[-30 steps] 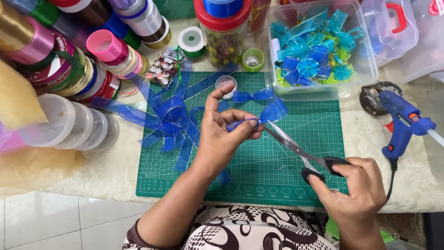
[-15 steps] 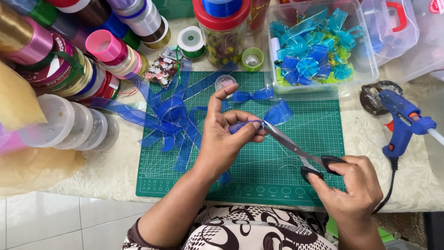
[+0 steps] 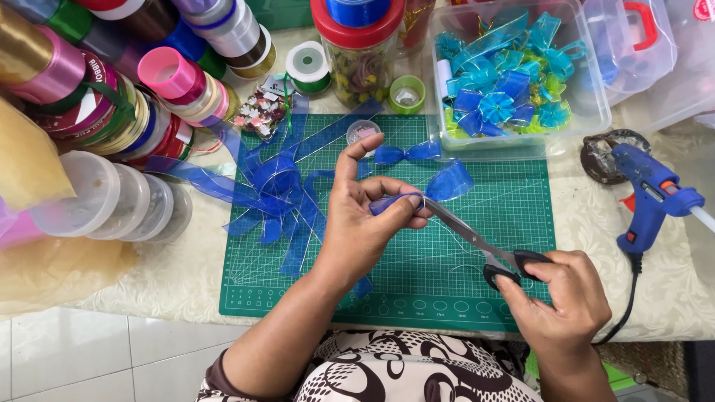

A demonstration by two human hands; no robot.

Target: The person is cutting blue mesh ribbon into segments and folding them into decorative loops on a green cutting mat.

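Note:
My left hand (image 3: 366, 219) pinches a folded piece of sheer blue ribbon (image 3: 449, 182) between thumb and fingers above the green cutting mat (image 3: 447, 283). Black-handled scissors (image 3: 482, 242) sit in my right hand (image 3: 562, 298), their blade tips right at the pinched ribbon by my left thumb. A loose heap of cut blue ribbon strips (image 3: 272, 190) lies on the mat's left part. A small pinched blue bow piece (image 3: 407, 153) rests near the mat's far edge.
A clear box of finished blue and green bows (image 3: 514, 82) stands at the back right. A blue glue gun (image 3: 649, 195) lies at right. Many ribbon spools (image 3: 112, 82), clear round tubs (image 3: 112, 201), a red-lidded jar (image 3: 361, 52) and small tape rolls crowd the left and back.
The scissors have closed in toward my left hand, with the blades now at the ribbon fold. The free ribbon loop shifted slightly right. My left hand stays in place.

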